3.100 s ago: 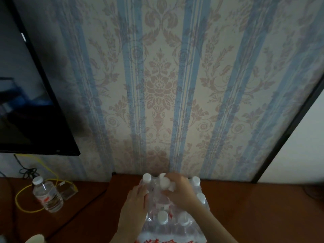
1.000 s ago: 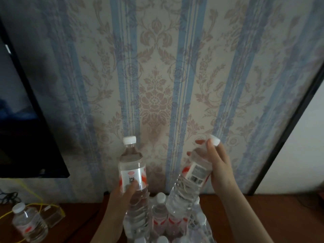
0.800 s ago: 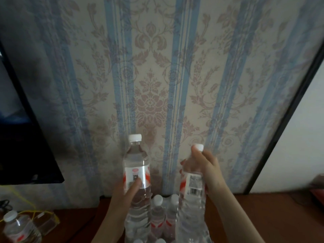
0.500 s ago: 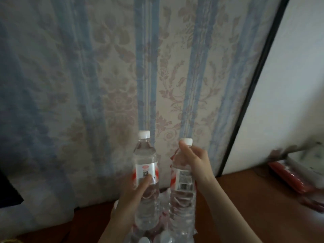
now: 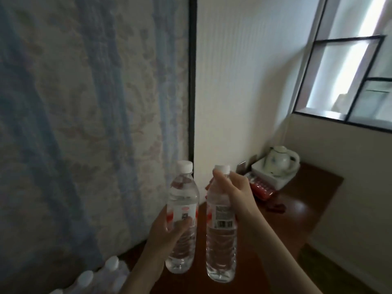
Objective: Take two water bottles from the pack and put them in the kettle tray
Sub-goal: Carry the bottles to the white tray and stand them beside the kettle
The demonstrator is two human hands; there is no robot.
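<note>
Bottom left: the pack (image 5: 95, 279), caps showing, against the wallpapered wall. Left hand (image 5: 167, 234) is wrapped round the lower body of one water bottle (image 5: 182, 211); right hand (image 5: 233, 192) is clamped on the neck and shoulder of the second bottle (image 5: 220, 247). Both are upright, clear of the desk (image 5: 297, 219), just beside each other. Looks like the carry step. Far right: kettle (image 5: 280, 159) on its white tray (image 5: 273, 177) (free space there hard to judge). Next move calls for crossing over and setting both down beside the kettle.
</note>
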